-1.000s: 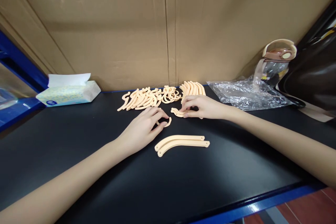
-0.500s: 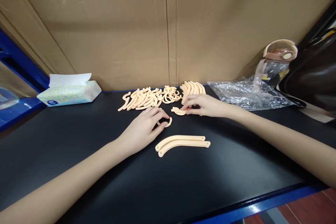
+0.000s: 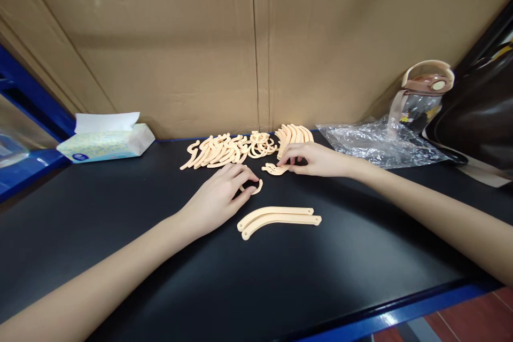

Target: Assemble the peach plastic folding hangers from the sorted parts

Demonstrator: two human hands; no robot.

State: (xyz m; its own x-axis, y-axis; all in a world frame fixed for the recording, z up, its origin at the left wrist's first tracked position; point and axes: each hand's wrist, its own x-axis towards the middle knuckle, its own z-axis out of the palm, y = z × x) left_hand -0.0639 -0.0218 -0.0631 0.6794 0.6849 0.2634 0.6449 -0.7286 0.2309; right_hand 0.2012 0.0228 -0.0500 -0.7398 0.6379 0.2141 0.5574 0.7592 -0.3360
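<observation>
My left hand rests on the black table, thumb and fingers closed round a small C-shaped beige piece, partly hidden by the fingertips. Farther back on the right, my right hand has its fingers curled down on a small group of curved beige pieces lying together; its thumb and fingertips touch their right end. Nearer to me lie two long curved beige strips, side by side, with a hole at each end.
Along the back of the table are a heap of hooked beige pieces, several small rings or arcs and a row of curved strips. A tissue pack stands left; a clear plastic bag and a bottle are right.
My right hand has shifted slightly to the right, showing more of the small curved pieces beneath its fingers. My left hand has stayed in place.
</observation>
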